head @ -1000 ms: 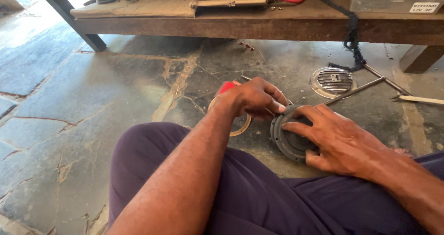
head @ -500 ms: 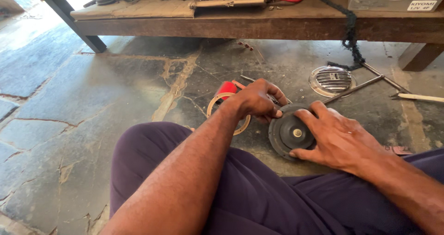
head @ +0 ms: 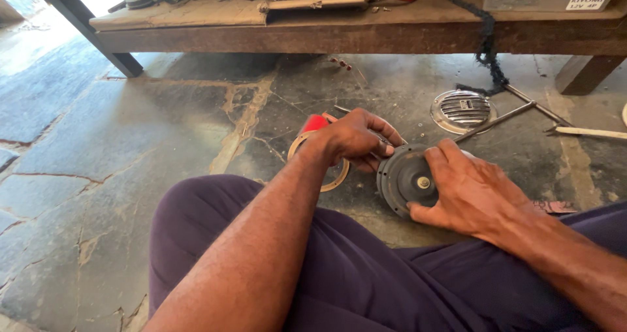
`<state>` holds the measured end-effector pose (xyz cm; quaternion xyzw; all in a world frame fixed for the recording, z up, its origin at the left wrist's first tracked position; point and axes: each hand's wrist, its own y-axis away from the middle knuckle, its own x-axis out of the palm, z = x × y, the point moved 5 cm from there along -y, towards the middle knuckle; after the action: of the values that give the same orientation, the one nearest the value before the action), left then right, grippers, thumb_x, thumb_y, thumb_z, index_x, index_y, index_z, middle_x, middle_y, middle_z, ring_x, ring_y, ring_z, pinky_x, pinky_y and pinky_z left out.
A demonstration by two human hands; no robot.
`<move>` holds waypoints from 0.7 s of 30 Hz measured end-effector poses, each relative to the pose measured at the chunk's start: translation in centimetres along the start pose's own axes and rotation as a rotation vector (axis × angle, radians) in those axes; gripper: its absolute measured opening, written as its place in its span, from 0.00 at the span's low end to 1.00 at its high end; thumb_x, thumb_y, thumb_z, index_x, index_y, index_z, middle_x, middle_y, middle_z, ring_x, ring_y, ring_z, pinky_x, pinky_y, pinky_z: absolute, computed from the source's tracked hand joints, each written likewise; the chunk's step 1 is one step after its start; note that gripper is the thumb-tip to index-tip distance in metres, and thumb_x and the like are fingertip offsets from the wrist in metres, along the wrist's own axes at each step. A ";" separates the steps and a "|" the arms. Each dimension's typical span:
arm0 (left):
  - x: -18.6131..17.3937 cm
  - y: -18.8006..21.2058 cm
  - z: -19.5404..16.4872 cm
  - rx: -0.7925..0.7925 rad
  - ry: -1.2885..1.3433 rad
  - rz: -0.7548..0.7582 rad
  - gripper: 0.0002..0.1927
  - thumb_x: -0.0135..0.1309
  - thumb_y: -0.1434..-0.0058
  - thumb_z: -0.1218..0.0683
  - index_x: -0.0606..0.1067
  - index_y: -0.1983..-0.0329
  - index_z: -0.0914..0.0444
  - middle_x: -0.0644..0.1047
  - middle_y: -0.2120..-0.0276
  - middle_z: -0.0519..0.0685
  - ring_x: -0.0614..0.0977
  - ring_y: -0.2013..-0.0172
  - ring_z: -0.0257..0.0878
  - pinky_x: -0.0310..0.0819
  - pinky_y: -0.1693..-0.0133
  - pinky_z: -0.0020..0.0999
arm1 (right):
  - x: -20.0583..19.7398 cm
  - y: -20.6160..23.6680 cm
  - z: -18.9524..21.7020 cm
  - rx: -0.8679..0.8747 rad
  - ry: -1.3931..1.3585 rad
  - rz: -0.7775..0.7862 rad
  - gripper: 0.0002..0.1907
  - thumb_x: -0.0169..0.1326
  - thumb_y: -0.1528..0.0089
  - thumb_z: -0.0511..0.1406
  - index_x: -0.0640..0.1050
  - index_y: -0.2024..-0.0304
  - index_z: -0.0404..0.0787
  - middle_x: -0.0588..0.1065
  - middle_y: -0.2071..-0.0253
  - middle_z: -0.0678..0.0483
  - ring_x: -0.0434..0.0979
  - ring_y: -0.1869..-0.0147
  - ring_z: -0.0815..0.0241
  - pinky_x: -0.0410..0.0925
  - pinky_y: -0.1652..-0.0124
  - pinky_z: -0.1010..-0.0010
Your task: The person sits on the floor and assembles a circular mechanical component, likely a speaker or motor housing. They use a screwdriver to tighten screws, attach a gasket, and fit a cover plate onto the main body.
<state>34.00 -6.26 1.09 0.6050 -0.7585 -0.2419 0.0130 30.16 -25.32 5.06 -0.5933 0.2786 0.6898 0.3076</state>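
Tilting up since the earlier frame, the disc (head: pixel 406 178) is now showing its hub; right hand (head: pixel 473 191) fingers are gripping its rim; left hand (head: pixel 356 138) fingers are pinching its upper edge, frame centre.

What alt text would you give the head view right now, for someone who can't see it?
Both hands grip a dark round disc held on edge over a stone floor: the right hand clasps its face and the left hand pinches its rim. A tan ring and red part lie behind, with a ribbed metal cover near a wooden bench.
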 end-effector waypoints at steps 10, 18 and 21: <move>0.1 0.2 -0.4 0.012 -0.011 0.007 0.14 0.61 0.41 0.62 0.83 0.52 0.62 0.84 0.67 0.50 0.82 0.75 0.33 0.81 0.72 0.29 | 0.3 -0.3 0.5 -0.004 0.090 0.077 0.45 0.59 0.47 0.56 0.67 0.39 0.33 0.66 0.51 0.44 0.77 0.47 0.44 0.75 0.49 0.57; -0.1 0.5 -0.5 -0.020 -0.027 -0.021 0.12 0.54 0.36 0.58 0.82 0.50 0.61 0.85 0.65 0.50 0.85 0.73 0.35 0.84 0.70 0.31 | 0.4 -0.7 -0.5 0.121 0.020 0.138 0.49 0.63 0.50 0.56 0.67 0.35 0.36 0.67 0.47 0.45 0.77 0.47 0.48 0.76 0.50 0.59; -0.2 0.4 -0.4 -0.056 -0.001 -0.025 0.14 0.52 0.34 0.59 0.81 0.49 0.60 0.85 0.64 0.50 0.85 0.73 0.36 0.86 0.69 0.32 | 0.2 -1.1 -3.4 0.211 -0.399 0.087 0.41 0.67 0.48 0.49 0.72 0.38 0.37 0.76 0.51 0.47 0.80 0.48 0.51 0.76 0.50 0.59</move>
<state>33.83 -6.11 1.63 0.6138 -0.7437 -0.2636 0.0265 33.23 -27.12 4.38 -0.3971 0.3083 0.7731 0.3868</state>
